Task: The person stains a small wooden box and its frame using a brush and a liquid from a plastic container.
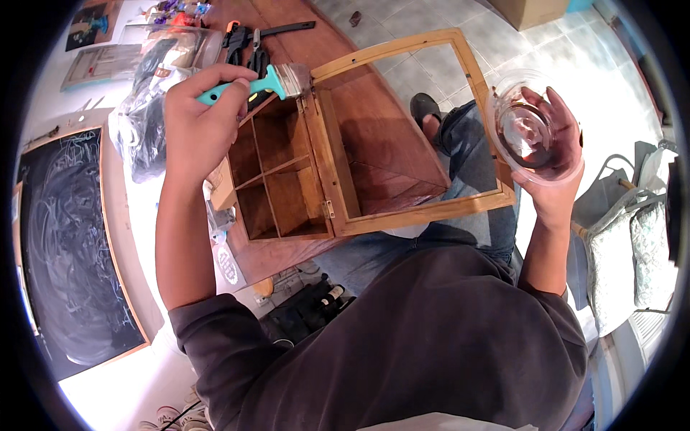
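My left hand [205,118] grips a teal-handled paintbrush [282,81], its bristles near the top of the wooden box's hinged side. In my right hand [555,169] is a clear plastic tub [521,123] with some dark brown substance at the bottom, held right of the open lid. The wooden box [285,192] lies open on the reddish wooden table [388,176], showing several square compartments. Its lid frame [424,215] is swung out to the right, with the table and floor visible through it.
Black-and-orange tools [255,50] and a plastic bag [140,129] lie at the back left. A chalkboard [72,251] stands at far left, a cardboard box [525,8] on the tiled floor, and cushions [625,258] at right. My legs are beneath the table edge.
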Demonstrator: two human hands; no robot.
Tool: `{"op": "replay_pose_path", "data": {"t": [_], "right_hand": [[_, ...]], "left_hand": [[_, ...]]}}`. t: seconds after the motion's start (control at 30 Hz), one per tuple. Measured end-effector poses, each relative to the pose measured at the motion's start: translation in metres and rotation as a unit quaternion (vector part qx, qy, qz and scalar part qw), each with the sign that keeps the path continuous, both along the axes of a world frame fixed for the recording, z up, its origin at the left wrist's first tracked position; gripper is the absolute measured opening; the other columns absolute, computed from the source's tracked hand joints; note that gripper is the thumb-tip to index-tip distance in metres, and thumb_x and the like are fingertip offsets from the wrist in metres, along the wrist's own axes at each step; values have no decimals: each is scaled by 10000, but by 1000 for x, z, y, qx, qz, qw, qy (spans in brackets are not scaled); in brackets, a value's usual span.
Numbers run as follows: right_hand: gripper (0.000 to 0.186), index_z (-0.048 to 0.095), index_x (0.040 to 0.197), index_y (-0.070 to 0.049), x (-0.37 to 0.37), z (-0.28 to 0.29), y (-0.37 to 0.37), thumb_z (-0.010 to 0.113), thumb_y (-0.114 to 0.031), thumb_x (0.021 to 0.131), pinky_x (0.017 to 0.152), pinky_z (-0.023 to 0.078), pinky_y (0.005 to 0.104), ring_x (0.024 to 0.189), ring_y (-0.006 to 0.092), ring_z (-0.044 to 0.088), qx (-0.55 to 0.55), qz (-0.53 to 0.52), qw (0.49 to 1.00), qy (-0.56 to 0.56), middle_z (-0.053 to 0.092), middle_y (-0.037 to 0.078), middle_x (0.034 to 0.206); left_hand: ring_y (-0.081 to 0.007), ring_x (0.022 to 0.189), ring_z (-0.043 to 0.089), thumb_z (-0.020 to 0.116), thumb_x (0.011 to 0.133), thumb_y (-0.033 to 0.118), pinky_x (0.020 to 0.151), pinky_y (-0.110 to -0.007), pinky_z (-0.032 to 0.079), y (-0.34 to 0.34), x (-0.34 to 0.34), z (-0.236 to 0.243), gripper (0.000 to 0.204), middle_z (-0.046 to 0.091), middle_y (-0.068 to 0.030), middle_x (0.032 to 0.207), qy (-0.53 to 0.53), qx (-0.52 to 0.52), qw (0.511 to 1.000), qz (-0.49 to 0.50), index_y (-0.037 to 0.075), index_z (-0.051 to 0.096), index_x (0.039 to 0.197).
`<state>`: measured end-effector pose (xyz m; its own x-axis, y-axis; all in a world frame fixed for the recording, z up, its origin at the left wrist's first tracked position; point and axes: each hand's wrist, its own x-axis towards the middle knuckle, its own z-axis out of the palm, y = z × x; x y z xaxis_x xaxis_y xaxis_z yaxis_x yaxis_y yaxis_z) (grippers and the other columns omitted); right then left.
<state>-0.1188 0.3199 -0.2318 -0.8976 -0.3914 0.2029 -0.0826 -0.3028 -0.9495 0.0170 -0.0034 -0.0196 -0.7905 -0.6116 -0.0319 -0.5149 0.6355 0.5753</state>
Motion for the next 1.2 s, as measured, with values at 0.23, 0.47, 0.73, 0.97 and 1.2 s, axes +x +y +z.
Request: {"op": "replay_pose_path", "data": {"t": [0.23,0.47,0.73,0.97,1.2], "right_hand": [[1211,345,1507,86,5,3,-7,994,-387,601,1129,451,437,1358,323,518,-77,76,991,-74,516,260,1444],[1300,311,1513,104,1,33,-15,964,-541,592,1116,469,428,1343,330,534,-112,58,992,-25,483,302,1456],[1169,302,1520,102,-6,56,-18,726,-709,793,1087,496,409,1326,330,550,-115,91,986,85,486,313,1448],[1201,297,1521,100,3,77,-22,683,-769,787,1085,500,417,1327,332,550,-82,38,994,62,488,315,1442],[1289,282,1528,101,3,75,-23,635,-857,742,1074,504,410,1331,342,544,-73,32,995,57,480,314,1445]], "left_hand": [[-24,478,445,616,928,52,431,-208,307,-6,2,0,150,576,11,643,17,-43,998,-32,-14,739,982],[-43,565,503,622,874,73,505,-224,370,3,-5,7,143,591,15,637,-48,-41,997,-39,-5,738,909],[-52,586,511,621,871,91,536,-230,392,0,0,7,166,602,2,648,-49,-106,986,-121,-22,736,909],[-68,610,504,622,857,104,560,-261,403,7,-4,7,174,605,1,648,-43,-105,989,-93,-22,735,899],[-82,651,545,629,853,132,614,-289,461,8,-8,9,194,619,-43,669,-12,-127,987,-93,-28,732,890]]}}
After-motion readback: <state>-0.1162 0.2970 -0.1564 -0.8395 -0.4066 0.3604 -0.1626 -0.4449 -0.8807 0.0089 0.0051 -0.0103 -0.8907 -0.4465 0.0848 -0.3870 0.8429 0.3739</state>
